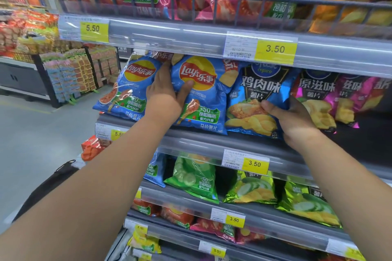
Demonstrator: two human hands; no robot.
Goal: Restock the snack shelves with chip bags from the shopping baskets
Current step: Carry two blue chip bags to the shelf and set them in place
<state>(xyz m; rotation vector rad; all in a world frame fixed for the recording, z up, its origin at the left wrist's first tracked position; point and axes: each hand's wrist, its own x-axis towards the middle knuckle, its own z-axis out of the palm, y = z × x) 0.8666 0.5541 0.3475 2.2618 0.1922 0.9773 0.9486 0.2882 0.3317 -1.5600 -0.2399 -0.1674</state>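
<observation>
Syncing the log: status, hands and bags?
Left hand grips a blue Lay's bag on the shelf. Right hand pinches the chicken-flavour bag beside it. Nothing blocking either bag.

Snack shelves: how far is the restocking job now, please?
Done: green bags line the shelf below. In hand: the left hand grips a blue Lay's bag, the right hand a chicken-flavour bag, both on the middle shelf. Left: a bare gap at its right end.

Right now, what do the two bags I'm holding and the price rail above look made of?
Blue Lay's bag and chicken-flavour bag: probably thin glossy plastic film, crinkled with glints. Price rail: seemingly clear shiny plastic, streaked with reflections.
</observation>
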